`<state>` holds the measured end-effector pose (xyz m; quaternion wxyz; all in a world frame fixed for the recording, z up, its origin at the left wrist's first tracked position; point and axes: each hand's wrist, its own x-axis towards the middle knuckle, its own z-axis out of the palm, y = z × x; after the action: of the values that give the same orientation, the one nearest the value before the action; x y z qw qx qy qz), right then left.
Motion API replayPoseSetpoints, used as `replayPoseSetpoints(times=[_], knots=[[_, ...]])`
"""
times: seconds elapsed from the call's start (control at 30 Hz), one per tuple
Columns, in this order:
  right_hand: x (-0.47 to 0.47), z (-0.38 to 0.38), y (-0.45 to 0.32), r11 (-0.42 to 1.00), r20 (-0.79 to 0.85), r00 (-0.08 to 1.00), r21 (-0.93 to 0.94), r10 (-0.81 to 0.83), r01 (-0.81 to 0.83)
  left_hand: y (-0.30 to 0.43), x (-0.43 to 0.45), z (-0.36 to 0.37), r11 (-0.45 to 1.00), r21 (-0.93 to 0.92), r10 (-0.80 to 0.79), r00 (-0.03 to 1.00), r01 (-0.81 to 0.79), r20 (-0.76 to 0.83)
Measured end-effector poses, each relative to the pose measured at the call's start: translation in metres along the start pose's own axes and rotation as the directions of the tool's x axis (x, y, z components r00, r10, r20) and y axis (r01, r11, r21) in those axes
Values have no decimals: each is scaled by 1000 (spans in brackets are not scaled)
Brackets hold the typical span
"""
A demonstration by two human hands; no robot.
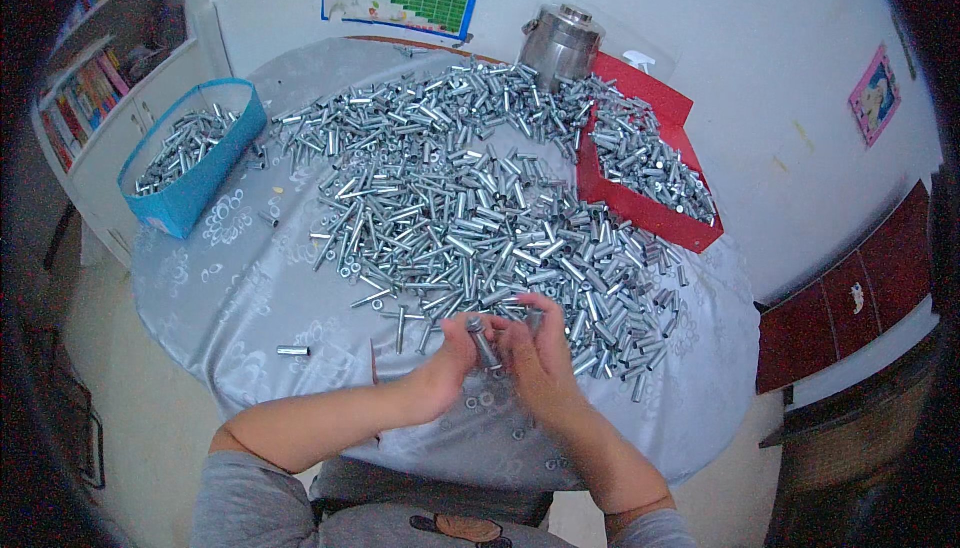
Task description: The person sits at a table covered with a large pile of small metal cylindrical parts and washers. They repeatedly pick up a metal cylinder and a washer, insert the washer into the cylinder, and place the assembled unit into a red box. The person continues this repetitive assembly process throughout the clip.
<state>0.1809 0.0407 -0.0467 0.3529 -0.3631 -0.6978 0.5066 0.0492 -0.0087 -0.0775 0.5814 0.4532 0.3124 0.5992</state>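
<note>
Close together over the table's near side, both my hands are at work on small metal parts. My left hand (448, 366) grips a shiny metal bolt fitted with a sleeve (484, 344), which slants down between the two hands. My right hand (538, 364) has its fingers curled around a blurred grey metal piece (534, 319); its exact kind is unclear. Just beyond the fingers spreads a large heap of loose metal sleeves and bolts (465, 225). Several nuts (472, 402) lie on the cloth below my hands.
A blue fabric bin (214, 184) of metal parts stands at left, a red box (645, 218) of them at right. Behind the heap is a steel canister (559, 41). One lone sleeve (293, 350) lies on the silvery tablecloth (247, 300). A wall rises behind the table.
</note>
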Motion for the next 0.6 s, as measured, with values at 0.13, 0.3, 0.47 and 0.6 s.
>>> replayPoseSetpoints(times=[0.13,0.3,0.47,0.6], knots=[[18,-38,-4,854,-292,917,-513,-273,91,18,5,-2,996,-13,-91,996,91,-15],[7,-40,-26,860,-191,949,-494,-252,129,24,9,-18,894,17,-447,888,448,108],[-7,-19,-41,829,147,988,-545,-55,128,37,-1,-4,686,726,-130,990,49,56],[-6,-17,-41,814,249,968,-566,14,134,52,0,2,440,898,-180,978,-14,104]])
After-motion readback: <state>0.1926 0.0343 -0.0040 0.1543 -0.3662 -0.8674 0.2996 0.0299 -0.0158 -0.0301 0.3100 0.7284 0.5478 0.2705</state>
